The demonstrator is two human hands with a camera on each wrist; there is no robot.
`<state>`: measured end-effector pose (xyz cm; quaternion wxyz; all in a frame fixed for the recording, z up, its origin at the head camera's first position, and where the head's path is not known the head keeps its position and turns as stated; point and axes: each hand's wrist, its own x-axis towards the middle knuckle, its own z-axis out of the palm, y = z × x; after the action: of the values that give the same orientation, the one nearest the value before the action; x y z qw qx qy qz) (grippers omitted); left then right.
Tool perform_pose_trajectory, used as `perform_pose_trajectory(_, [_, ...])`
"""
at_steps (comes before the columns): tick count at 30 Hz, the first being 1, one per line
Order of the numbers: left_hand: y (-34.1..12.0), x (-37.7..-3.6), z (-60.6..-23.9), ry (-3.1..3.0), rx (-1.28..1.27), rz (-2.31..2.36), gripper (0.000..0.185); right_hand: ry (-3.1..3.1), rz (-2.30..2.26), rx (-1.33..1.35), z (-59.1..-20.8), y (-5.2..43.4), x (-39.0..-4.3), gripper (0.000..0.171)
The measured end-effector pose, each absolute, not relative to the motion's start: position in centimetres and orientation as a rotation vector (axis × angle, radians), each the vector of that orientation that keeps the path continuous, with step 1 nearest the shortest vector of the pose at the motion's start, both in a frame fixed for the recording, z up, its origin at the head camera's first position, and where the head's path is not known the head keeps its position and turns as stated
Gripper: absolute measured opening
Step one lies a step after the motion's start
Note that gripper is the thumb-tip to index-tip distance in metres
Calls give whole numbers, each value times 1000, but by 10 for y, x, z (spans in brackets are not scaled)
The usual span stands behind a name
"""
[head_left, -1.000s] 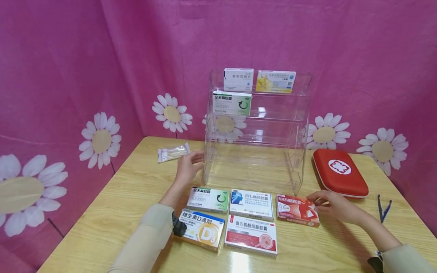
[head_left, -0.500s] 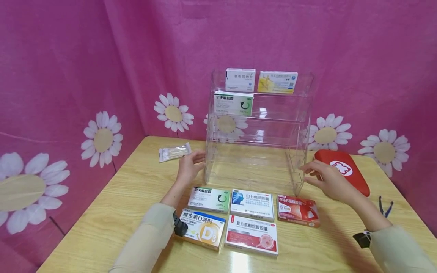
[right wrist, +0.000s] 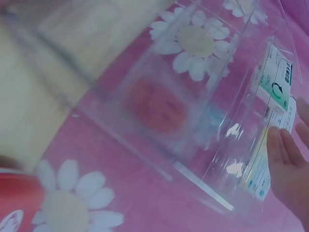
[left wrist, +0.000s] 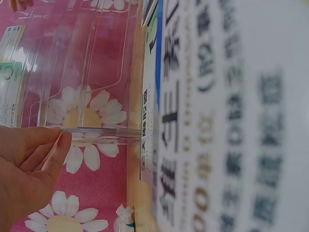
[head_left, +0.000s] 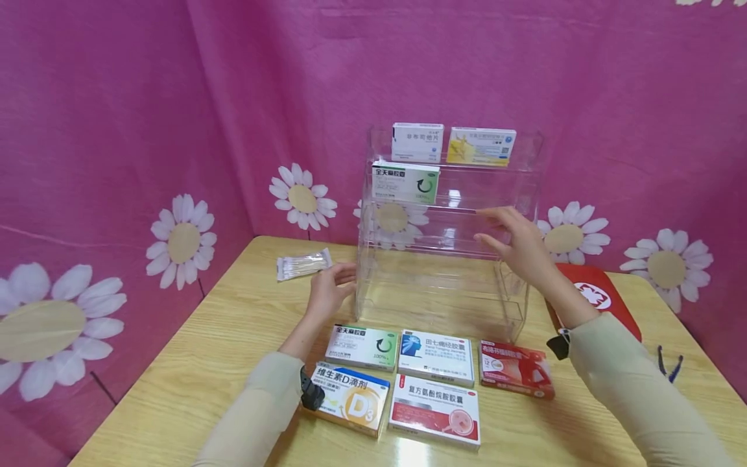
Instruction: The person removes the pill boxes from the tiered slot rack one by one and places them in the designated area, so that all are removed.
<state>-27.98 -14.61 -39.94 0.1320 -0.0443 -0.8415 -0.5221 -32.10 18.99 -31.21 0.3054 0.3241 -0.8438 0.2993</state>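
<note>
A clear, tiered display rack point(head_left: 432, 279) stands upright on the table. My left hand point(head_left: 329, 292) is at its left side; in the left wrist view the thumb and finger of that hand point(left wrist: 31, 164) pinch the edge of the side panel. My right hand point(head_left: 516, 246), holding nothing, is raised before the rack's right part with thumb and fingers apart. The top tier bears a white medicine box point(head_left: 417, 143) and a yellow-white box point(head_left: 481, 146). Below them sits a green-white box point(head_left: 405, 183), at the left.
In front of the rack lie another green-white box point(head_left: 362, 347), a blue-white box point(head_left: 436, 357), a red box point(head_left: 516, 368), a vitamin D box point(head_left: 348, 397) and a red-white box point(head_left: 434, 410). Cotton swabs point(head_left: 303, 264), a red case point(head_left: 607, 298) and tweezers point(head_left: 669, 364) flank the rack.
My right hand has left the red box on the table, passed the rack's right side and risen in front of its tiers. The left hand stays at the rack's left side.
</note>
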Motion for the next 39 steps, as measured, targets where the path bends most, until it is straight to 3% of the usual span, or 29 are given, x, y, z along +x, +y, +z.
perform_pose_trajectory(21, [-144, -277, -406, -2446, -93, -1531, 37, -2271, 958, 663, -283, 121, -394, 49])
perform_pose_trajectory(39, [-147, -279, -401, -2457, -99, -1486, 37, -2204, 1024, 660, -283, 104, -404, 36])
